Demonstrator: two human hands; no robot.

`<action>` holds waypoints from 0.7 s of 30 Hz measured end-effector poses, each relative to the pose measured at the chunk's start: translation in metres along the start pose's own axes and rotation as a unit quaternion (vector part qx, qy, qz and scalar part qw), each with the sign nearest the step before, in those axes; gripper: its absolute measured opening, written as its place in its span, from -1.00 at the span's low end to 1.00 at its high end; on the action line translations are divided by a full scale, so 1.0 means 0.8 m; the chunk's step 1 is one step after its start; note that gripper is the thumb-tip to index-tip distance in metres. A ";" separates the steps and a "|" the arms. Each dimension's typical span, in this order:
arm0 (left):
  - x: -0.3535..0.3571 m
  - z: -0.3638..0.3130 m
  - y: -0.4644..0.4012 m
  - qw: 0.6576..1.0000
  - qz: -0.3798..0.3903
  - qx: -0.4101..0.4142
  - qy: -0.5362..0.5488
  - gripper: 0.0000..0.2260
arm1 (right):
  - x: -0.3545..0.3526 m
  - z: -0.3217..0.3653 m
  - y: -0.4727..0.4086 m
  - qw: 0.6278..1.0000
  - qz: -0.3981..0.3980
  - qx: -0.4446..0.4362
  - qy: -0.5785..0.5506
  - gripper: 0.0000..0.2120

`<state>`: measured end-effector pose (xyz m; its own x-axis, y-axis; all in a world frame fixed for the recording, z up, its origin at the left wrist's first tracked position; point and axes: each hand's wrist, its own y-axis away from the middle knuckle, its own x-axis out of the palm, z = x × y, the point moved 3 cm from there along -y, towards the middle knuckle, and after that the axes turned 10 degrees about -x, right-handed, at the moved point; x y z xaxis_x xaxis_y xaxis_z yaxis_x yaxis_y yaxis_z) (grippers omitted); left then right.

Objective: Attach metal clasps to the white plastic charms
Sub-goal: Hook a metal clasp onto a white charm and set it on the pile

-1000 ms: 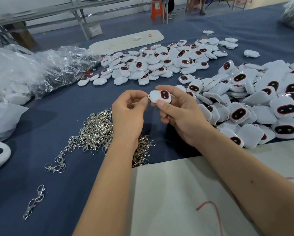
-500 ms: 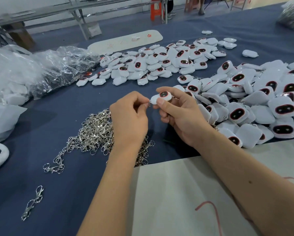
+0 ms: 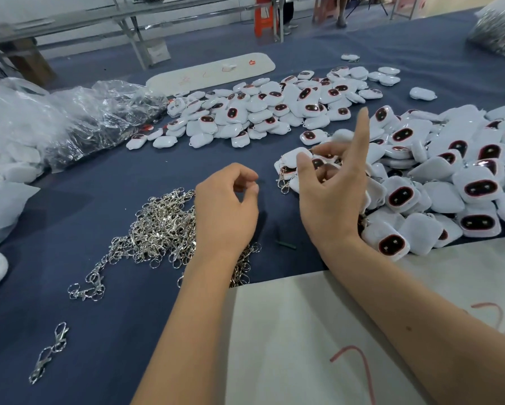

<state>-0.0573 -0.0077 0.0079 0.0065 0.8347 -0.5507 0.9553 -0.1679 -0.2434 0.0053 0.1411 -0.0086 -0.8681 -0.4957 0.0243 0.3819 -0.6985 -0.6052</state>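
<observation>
A: While the plastic bags [image 3: 70, 124] sit at the upper left of the frame, what lies nearer the middle?

B: A heap of metal clasps [image 3: 160, 226] left of centre on the blue cloth [image 3: 105, 331], with a stray clasp [image 3: 48, 353] at the lower left.

A: And the left hand [image 3: 225, 211]?

B: It hovers over the heap's right edge, fingers loosely curled, thumb and forefinger apart, nothing between them.

A: The right hand [image 3: 330, 197]?

B: It is spread wide at the near pile of white charms [image 3: 450, 182], forefinger straight up, and I see nothing gripped. Just beyond its thumb lies a charm with a clasp attached [image 3: 289, 165], at the pile's left edge.

A: What could go wrong here?

B: Probably tangling. The clasps are knotted together, so pinching one may drag a string of others. Also, finished and bare charms seem to share that pile, so a finished one could get picked again. The far pile of charms [image 3: 274, 109] at the upper middle is well apart.
</observation>
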 end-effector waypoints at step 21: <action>-0.052 0.050 -0.030 0.979 0.090 -0.081 -0.167 -0.80 | 0.182 -0.031 -0.016 0.729 0.517 -0.144 0.425 -0.38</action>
<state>-0.0920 -0.0592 0.0050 0.1069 0.5770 -0.8097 0.9821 -0.1886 -0.0047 -0.1336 0.0904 -0.0170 -0.0923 -0.0956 -0.9911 0.9953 0.0205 -0.0947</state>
